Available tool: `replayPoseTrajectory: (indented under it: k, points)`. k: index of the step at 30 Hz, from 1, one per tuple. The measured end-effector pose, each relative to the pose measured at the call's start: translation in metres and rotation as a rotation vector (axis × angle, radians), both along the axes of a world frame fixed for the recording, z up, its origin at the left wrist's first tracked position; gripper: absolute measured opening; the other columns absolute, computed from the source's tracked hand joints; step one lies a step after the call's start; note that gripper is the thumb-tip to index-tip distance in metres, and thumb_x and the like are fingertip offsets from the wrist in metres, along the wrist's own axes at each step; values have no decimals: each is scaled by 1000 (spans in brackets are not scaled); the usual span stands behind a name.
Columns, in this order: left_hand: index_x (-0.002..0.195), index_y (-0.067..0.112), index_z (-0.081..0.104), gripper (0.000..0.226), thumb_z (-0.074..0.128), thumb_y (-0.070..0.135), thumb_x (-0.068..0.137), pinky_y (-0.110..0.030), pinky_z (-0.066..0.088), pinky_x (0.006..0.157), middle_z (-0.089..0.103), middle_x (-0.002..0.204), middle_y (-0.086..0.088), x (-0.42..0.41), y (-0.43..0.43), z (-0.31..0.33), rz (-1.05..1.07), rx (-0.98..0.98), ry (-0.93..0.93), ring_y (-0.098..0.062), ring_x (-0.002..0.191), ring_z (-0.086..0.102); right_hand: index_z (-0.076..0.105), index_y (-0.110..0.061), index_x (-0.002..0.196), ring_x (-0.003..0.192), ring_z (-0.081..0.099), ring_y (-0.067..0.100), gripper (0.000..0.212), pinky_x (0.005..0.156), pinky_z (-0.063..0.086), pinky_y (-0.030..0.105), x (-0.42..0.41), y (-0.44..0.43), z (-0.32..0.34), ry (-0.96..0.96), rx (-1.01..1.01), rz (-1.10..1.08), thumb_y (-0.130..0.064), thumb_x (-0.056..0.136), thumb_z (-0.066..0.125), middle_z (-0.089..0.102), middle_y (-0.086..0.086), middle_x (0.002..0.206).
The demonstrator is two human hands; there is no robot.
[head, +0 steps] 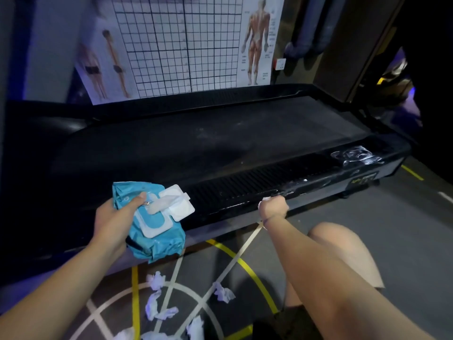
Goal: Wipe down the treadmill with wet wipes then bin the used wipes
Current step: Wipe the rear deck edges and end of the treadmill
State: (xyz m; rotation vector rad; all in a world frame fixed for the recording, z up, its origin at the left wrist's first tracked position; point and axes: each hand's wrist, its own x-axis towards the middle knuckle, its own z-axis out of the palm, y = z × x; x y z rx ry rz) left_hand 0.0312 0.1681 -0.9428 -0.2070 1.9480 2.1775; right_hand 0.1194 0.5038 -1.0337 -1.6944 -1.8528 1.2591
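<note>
Left hand (112, 224) gripping a blue wet-wipe pack (157, 241), flap open, over the treadmill's (220, 143) near edge, right hand (273, 209) curled round a white wipe (266, 199), mostly hidden, seemingly pressed on the near side rail (232, 192), crumpled used wipes (223, 292) on the floor (367, 229) below.

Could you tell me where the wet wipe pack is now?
Lower left of the head view: the left hand grips the wet wipe pack over the near edge of the treadmill.

No legible txt: poster (257, 40) captions & label (363, 179) on treadmill (220, 143) too blurry.
</note>
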Motion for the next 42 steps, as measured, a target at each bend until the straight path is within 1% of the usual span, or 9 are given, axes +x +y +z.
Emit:
replayPoseTrajectory:
  k: [6, 10, 21, 27, 30, 33, 37, 40, 42]
  points:
    - [106, 16, 76, 13, 80, 15, 93, -27, 61, 62, 81, 90, 1, -4, 48, -8, -41, -12, 33, -15, 81, 79, 70, -11, 100, 97, 64, 28, 16, 82, 51, 30, 14, 49, -2, 50, 65, 11, -17, 93, 57, 71, 10, 102]
    - [110, 12, 76, 18, 80, 15, 93, -35, 60, 79, 82, 99, -4, -4, 86, -12, -156, -66, 71, -22, 91, 79, 69, -17, 97, 86, 65, 23, 17, 71, 46, 26, 25, 74, -7, 89, 45, 28, -15, 88, 56, 71, 4, 97]
    - [107, 8, 75, 15, 78, 14, 93, -45, 61, 88, 81, 104, -13, -4, 170, -32, -157, -35, 8, -31, 95, 77, 67, -24, 89, 86, 63, 21, 11, 75, 52, 34, 43, 142, -3, 46, 313, 196, -33, 88, 60, 68, -4, 94]
    - [110, 8, 74, 17, 76, 16, 95, -42, 65, 77, 80, 105, -14, -4, 216, -44, -109, 75, -47, -30, 92, 78, 69, -20, 89, 82, 58, 21, 3, 62, 50, 32, 35, 129, -18, 140, 815, 755, -22, 87, 70, 57, -2, 87]
    - [122, 11, 72, 31, 75, 25, 95, -46, 62, 84, 78, 115, -15, -4, 237, -51, -139, 178, -153, -34, 100, 77, 69, -18, 90, 88, 56, 20, 6, 61, 53, 35, 29, 120, -24, 58, 852, 962, -21, 85, 70, 56, -2, 91]
    - [133, 14, 70, 49, 73, 41, 91, -50, 62, 85, 75, 123, -17, -2, 250, -57, -219, 297, -295, -36, 102, 75, 68, -16, 82, 83, 58, 21, 6, 57, 46, 26, 26, 126, -26, 53, 878, 940, -19, 80, 73, 56, -2, 88]
    - [120, 16, 74, 42, 67, 46, 92, -45, 64, 72, 77, 106, -15, 2, 262, -62, -269, 382, -350, -33, 87, 77, 67, -20, 68, 68, 57, 21, 18, 52, 42, 24, 34, 152, -24, 40, 959, 865, -14, 65, 84, 57, -4, 75]
    - [137, 14, 67, 72, 85, 48, 77, -53, 61, 86, 72, 126, -19, 2, 266, -66, -228, 351, -321, -40, 106, 72, 74, -19, 72, 73, 54, 23, 7, 60, 49, 31, 42, 183, -23, -51, 983, 723, -18, 71, 80, 60, -4, 74]
    - [143, 15, 63, 73, 83, 45, 81, -58, 58, 94, 68, 137, -20, 4, 269, -69, -181, 324, -306, -43, 117, 68, 77, -19, 77, 77, 52, 25, 2, 67, 50, 36, 45, 197, -22, -127, 963, 640, -21, 76, 77, 62, -3, 76]
